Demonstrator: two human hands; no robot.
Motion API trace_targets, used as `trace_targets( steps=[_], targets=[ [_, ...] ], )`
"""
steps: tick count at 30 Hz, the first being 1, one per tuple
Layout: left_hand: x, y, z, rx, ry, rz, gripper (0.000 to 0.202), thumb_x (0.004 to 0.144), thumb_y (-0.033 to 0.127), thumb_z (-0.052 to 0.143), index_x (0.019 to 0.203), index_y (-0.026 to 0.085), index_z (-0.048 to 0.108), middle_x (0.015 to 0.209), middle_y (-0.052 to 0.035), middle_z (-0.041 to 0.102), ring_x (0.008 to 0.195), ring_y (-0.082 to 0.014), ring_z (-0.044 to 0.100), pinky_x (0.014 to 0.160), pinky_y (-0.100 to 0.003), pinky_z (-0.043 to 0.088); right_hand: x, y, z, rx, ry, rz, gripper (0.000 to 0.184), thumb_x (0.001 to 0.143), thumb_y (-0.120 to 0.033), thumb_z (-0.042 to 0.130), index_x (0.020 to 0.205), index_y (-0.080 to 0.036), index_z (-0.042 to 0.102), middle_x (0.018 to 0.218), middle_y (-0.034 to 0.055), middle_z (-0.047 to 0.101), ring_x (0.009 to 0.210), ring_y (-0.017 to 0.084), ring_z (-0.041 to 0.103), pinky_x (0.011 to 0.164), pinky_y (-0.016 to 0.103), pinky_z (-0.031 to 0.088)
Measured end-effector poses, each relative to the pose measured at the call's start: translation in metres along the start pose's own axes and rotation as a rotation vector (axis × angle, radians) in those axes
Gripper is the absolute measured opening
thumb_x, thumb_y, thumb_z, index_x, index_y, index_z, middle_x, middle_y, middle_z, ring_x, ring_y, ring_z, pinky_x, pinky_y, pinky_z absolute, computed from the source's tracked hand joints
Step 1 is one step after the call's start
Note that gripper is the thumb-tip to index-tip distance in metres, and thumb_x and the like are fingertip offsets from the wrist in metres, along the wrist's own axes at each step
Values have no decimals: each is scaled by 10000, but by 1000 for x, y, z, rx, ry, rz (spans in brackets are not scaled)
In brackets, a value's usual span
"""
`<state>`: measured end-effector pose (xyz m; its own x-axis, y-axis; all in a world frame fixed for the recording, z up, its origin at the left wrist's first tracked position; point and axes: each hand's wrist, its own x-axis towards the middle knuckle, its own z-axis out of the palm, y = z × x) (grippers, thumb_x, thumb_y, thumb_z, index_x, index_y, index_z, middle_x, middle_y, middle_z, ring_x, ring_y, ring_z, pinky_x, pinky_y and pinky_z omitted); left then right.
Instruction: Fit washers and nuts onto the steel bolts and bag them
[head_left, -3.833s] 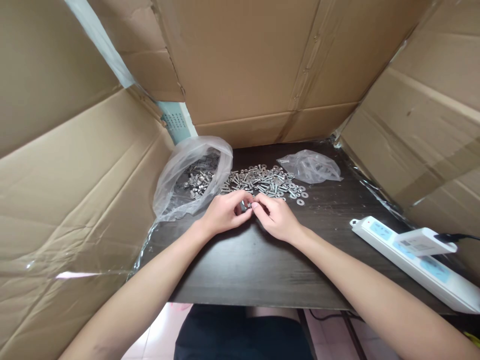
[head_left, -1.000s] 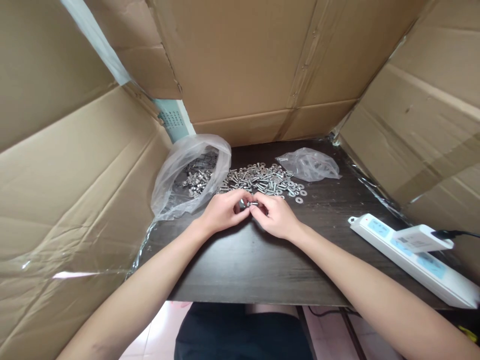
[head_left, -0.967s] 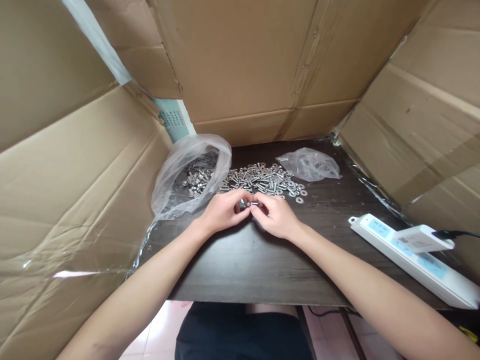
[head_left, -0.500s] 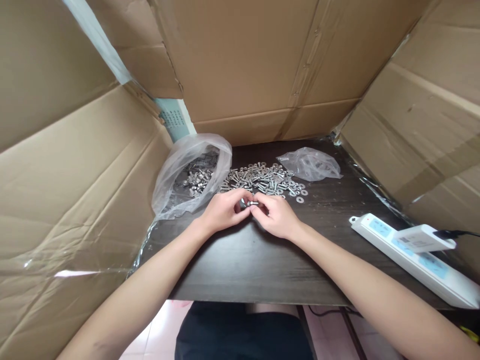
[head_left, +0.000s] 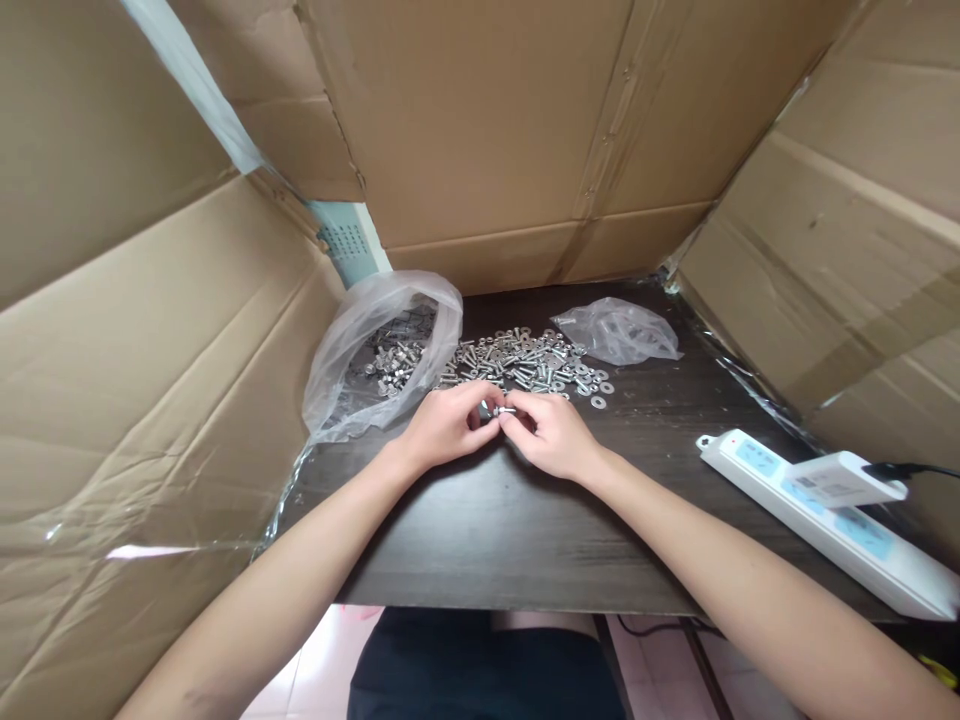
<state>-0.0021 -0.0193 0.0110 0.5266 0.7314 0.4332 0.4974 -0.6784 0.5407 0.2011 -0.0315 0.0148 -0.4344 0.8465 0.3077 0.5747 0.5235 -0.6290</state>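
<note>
**One bolt in hand, big pile left**

Head view: pinching a small bolt (head_left: 501, 410) between left hand (head_left: 446, 425) and right hand (head_left: 551, 435), fingers of both clenched on it, just above the surface (head_left: 510, 520) and right in front of the loose pile of bolts and washers (head_left: 525, 362). Cannot tell if a nut or washer sits on it, too small. Judging by layout: some hardware in open bag (head_left: 382, 350) at left, most of pile untouched. Smaller bag (head_left: 619, 332) beyond pile at right. Power strip (head_left: 817, 515) well apart.

Both forearms stretch forward, the left hand (head_left: 444, 428) and right hand (head_left: 551, 435) meeting fingertip to fingertip, fingers curled and pinched.
</note>
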Motion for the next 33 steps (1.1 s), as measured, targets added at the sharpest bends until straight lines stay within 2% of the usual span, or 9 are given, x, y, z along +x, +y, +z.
trace_targets(
  steps=[5,9,22,33],
  targets=[
    [0,0,-1,7,14,-6,137,900,272,643,1016,201,626,921,-4,707,597,-96,611,608,-223,477,-1,-1,0,17,20,16,120,919,-308,531,876,-214,592,631,-27,546,573,149,491,602,278,312],
    [0,0,-2,10,14,5,120,904,256,635,1007,196,621,930,-3,707,592,-88,605,608,-220,470,-2,-1,0,47,50,22,132,921,-308,530,959,-209,608,642,-32,538,578,150,503,615,278,342],
    [1,2,-3,25,23,-17,130,894,248,640,1015,202,626,904,4,709,589,-93,608,607,-224,464,-2,3,2,53,86,-3,146,914,-308,535,967,-201,619,633,-33,525,575,148,502,613,280,364],
    [1,2,-2,12,15,-12,143,889,244,653,1021,201,619,909,7,705,588,-90,616,602,-218,470,-1,2,1,35,59,0,150,921,-312,532,949,-202,631,624,-35,513,572,146,487,611,279,342]
  ],
)
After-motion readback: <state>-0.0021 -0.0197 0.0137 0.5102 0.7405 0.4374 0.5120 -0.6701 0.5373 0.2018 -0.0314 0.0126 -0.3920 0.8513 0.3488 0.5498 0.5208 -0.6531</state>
